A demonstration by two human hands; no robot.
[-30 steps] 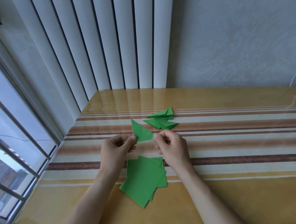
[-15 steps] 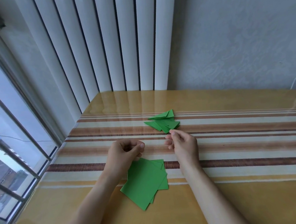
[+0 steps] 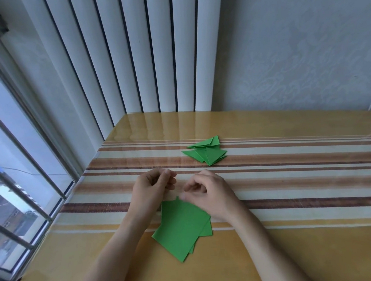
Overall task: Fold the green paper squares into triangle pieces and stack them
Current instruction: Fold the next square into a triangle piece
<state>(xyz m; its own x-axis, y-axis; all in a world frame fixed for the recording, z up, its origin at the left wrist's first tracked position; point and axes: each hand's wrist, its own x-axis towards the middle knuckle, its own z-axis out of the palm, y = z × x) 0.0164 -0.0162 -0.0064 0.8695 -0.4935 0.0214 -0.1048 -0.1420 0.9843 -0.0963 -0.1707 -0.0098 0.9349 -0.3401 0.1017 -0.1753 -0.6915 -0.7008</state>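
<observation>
Reaching down over the stack of green paper squares [image 3: 181,226], the right hand [image 3: 208,193] has its thumb and forefinger at the stack's far corner, seemingly pinching the top sheet there, though blur at the fingertips leaves it unsure whether the paper is actually caught or only touched. The left hand [image 3: 155,186] hovers just left of it, fingers loosely curled and holding nothing.

The squares lie directly under and just near of both hands, fanned a little, with the top sheet turned so one diagonal runs roughly from the far corner toward the near edge of the bench [image 3: 298,253]. The right hand is the nearer one to that far corner, so the lift most likely starts there.

The pile of folded triangle pieces [image 3: 207,153] sits farther back and slightly to the right, well apart from the hands.

The bench top is glossy, with brown and cream stripes running left to right. A white ribbed radiator [image 3: 130,52] stands at the far side against a pale wall, and a barred window [image 3: 18,174] runs along the left.
</observation>
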